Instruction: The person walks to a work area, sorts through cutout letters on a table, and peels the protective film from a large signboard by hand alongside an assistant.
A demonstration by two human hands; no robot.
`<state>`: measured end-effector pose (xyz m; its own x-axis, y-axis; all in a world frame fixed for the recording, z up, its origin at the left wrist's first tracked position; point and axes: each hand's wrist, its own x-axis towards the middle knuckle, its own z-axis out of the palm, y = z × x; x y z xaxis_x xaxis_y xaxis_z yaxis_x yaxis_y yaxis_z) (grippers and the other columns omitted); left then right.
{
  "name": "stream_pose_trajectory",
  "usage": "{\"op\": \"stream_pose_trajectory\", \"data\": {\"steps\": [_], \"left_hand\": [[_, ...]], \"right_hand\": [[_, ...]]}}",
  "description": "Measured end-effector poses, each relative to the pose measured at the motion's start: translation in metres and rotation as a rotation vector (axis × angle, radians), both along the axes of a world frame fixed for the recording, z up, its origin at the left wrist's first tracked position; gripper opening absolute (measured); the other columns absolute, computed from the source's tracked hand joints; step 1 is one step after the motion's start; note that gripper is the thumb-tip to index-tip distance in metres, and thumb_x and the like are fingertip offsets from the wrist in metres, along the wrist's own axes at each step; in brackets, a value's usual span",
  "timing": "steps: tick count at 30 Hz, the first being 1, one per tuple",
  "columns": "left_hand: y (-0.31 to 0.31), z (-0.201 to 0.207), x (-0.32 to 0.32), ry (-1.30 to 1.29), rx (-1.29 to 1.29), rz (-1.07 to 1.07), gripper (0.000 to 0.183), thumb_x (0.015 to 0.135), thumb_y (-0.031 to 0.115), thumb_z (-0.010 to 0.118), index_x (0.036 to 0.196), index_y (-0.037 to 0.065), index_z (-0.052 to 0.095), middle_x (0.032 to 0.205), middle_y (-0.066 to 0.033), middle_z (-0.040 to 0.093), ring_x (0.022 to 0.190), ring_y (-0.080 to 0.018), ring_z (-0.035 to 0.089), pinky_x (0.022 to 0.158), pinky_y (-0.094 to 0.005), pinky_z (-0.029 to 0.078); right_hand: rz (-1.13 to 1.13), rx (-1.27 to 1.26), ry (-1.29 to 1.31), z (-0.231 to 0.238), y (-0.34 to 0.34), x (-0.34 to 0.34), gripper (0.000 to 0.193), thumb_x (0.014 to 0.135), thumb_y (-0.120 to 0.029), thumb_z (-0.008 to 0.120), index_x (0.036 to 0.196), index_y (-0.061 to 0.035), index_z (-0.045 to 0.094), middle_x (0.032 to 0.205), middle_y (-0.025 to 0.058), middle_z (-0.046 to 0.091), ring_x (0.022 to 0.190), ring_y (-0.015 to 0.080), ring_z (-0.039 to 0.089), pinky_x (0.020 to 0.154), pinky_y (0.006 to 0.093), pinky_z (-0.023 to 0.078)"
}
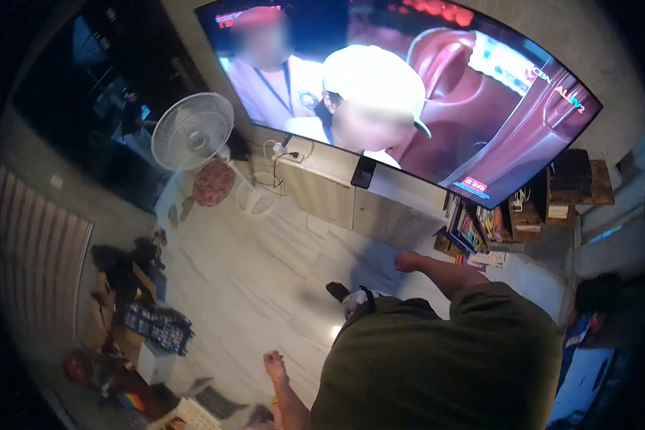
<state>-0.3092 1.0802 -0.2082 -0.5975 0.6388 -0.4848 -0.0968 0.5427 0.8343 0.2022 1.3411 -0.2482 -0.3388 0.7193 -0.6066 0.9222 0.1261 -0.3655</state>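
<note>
My left hand (274, 364) hangs over the floor at lower left, its fingers curled in and nothing seen in them. Out to the front right, my right hand (408, 261) is rounded into a loose fist near the low cabinet (330, 195); no object shows in it. Neither hand touches anything that I can see. My dark green shirt (444, 358) fills the lower right. Beyond it a dark foot (337, 290) and some patterned cloth (357, 302) show.
A large lit television (437, 154) stands over the cabinet. At the far left are a white standing fan (193, 131) and a round red cushion (214, 183). Books (473, 229) fill a shelf at right. A patterned bag (158, 326) lies among boxes left of the pale tiled floor (244, 287).
</note>
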Motion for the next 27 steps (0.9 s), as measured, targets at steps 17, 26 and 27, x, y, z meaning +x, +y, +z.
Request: {"op": "stream_pose_trajectory", "data": {"steps": [17, 26, 27], "left_hand": [[0.130, -0.031, -0.199, -0.165, -0.292, -0.055, 0.027, 0.090, 0.022, 0.057, 0.107, 0.003, 0.050, 0.096, -0.0086, 0.060, 0.081, -0.0201, 0.063, 0.063, -0.0326, 0.049], [0.224, -0.041, -0.394, 0.163, -0.217, -0.240, 0.027, 0.088, 0.028, 0.060, 0.094, 0.002, 0.058, 0.078, -0.0095, 0.063, 0.073, -0.0182, 0.060, 0.068, -0.0322, 0.048], [0.244, -0.027, -0.408, 0.120, -0.194, -0.193, 0.027, 0.088, 0.028, 0.060, 0.093, 0.002, 0.058, 0.076, -0.0091, 0.063, 0.073, -0.0182, 0.060, 0.069, -0.0327, 0.048]], "right_hand": [[0.245, 0.060, 0.072, -0.023, 0.204, -0.346, 0.023, 0.080, -0.029, 0.055, 0.087, -0.0087, 0.063, 0.087, 0.0170, 0.063, 0.083, 0.0378, 0.061, 0.073, 0.0492, 0.048], [-0.021, -0.052, 0.071, 0.062, 0.203, -0.420, 0.025, 0.077, -0.029, 0.059, 0.088, -0.0092, 0.070, 0.090, 0.0178, 0.068, 0.083, 0.0344, 0.065, 0.074, 0.0413, 0.052], [-0.155, -0.070, 0.108, 0.070, 0.207, -0.437, 0.025, 0.078, -0.030, 0.061, 0.091, -0.0106, 0.070, 0.089, 0.0174, 0.068, 0.084, 0.0333, 0.066, 0.074, 0.0400, 0.052]]}}
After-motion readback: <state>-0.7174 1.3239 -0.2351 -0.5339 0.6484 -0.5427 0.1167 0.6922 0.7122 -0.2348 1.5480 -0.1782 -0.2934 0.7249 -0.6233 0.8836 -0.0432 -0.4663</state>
